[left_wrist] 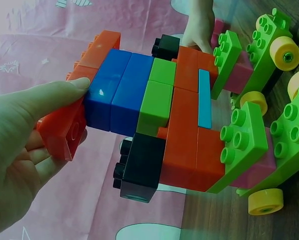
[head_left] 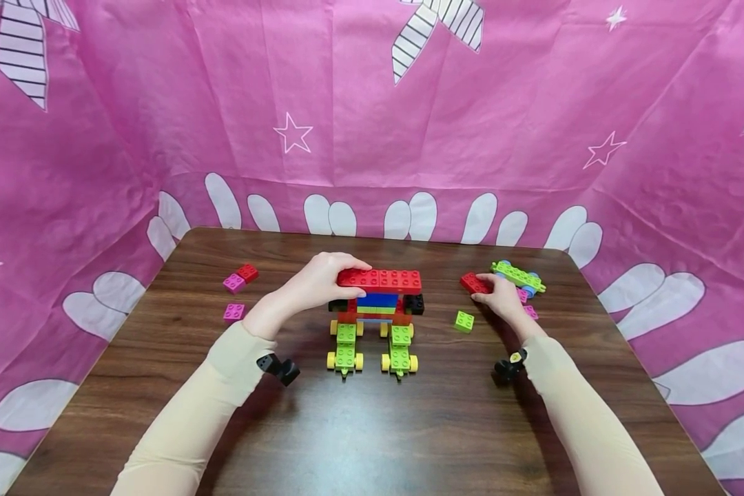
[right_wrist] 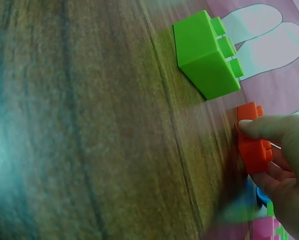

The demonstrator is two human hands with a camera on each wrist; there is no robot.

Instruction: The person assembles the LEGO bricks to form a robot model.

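A toy build of stacked building bricks stands mid-table on two lime wheeled bases [head_left: 345, 354] with yellow wheels. Its top is a row of red bricks [head_left: 390, 279], over blue bricks [left_wrist: 120, 90], lime bricks and black side bricks [left_wrist: 143, 165]. My left hand [head_left: 322, 279] grips the left end of the red top row, thumb on the near side and fingers behind. To the right, my right hand [head_left: 502, 296] pinches a loose red brick [right_wrist: 253, 145] between thumb and fingers, low at the tabletop. Part of that brick is hidden by the fingers.
A lime brick [head_left: 464, 321] lies between the build and my right hand. Behind that hand are a lime wheeled base [head_left: 518, 275] with blue wheels and pink bricks [head_left: 530, 313]. At left lie a red brick [head_left: 247, 273] and pink bricks [head_left: 234, 312]. Pink cloth [head_left: 372, 124] hangs around the table.
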